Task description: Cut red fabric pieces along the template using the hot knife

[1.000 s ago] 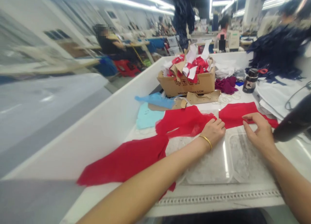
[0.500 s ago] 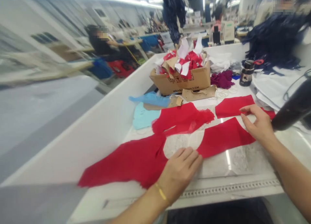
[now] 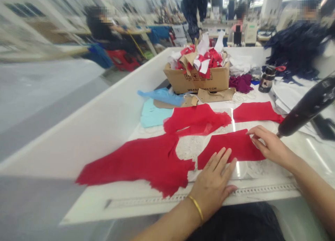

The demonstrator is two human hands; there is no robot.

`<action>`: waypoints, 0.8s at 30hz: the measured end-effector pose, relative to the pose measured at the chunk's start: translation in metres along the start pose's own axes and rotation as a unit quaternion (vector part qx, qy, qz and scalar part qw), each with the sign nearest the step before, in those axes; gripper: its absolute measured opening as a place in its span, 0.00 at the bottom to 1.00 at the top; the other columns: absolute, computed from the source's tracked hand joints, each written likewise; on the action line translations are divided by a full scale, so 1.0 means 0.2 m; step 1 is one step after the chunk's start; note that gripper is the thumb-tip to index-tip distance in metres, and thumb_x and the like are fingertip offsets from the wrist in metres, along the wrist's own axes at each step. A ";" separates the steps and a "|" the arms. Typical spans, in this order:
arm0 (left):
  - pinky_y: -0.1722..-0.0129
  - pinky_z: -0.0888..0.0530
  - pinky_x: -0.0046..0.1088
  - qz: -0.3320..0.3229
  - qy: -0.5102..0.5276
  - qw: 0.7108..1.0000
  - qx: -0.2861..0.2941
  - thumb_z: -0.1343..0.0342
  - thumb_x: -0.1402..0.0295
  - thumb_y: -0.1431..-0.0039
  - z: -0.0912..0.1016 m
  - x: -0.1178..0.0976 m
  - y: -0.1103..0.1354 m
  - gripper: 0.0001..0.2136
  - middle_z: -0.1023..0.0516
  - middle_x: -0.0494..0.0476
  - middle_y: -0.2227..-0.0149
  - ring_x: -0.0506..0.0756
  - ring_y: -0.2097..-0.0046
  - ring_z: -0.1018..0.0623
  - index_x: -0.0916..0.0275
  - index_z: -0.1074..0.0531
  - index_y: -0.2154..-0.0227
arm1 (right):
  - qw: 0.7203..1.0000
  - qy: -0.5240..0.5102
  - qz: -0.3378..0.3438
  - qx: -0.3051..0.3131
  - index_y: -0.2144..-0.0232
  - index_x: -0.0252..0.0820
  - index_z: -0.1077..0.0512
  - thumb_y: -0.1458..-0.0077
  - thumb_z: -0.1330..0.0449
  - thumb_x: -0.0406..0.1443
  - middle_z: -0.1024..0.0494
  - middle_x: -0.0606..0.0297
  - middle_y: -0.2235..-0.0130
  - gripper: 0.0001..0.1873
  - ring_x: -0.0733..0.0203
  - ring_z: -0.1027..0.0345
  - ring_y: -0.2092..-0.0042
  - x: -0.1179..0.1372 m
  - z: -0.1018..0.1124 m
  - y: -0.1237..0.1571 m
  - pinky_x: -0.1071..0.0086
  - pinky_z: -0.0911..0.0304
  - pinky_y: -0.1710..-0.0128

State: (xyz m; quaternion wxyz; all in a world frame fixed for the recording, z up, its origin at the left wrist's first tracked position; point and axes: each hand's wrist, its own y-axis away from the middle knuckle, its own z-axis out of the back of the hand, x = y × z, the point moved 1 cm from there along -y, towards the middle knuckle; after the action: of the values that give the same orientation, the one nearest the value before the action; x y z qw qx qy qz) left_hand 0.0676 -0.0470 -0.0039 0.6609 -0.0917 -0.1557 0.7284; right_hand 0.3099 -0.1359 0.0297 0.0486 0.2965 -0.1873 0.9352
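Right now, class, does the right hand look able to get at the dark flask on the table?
Probably yes: the right hand has only a flat piece of red fabric between it and the dark flask, and the black tubular tool hangs off to its right.

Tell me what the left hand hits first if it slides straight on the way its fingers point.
The flat red fabric panel: the left hand's fingertips lie on it, so that cloth comes first.

Right forearm (image 3: 310,167) cut off by right edge, left forearm (image 3: 167,228) by bottom edge. Black object (image 3: 307,110) runs off right edge. Box (image 3: 196,82) print blurred. Red cloth (image 3: 230,147) partly hidden under left hand (image 3: 213,187).
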 end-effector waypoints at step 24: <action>0.35 0.35 0.45 0.094 0.006 0.995 0.020 0.45 0.63 0.30 -0.02 0.07 -0.09 0.13 0.21 0.65 0.47 0.61 0.43 0.24 0.65 0.26 0.49 | 0.985 0.159 0.040 0.047 0.62 0.44 0.24 0.38 0.47 0.34 0.19 0.61 0.63 0.11 0.59 0.24 0.68 0.14 -0.12 -0.16 0.67 0.31 0.67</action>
State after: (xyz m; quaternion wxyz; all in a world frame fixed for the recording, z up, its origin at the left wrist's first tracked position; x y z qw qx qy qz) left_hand 0.0841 -0.0308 -0.0004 0.5924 -0.0968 -0.1280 0.7895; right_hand 0.2814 -0.0968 0.0377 0.0266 0.1383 -0.1447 0.9794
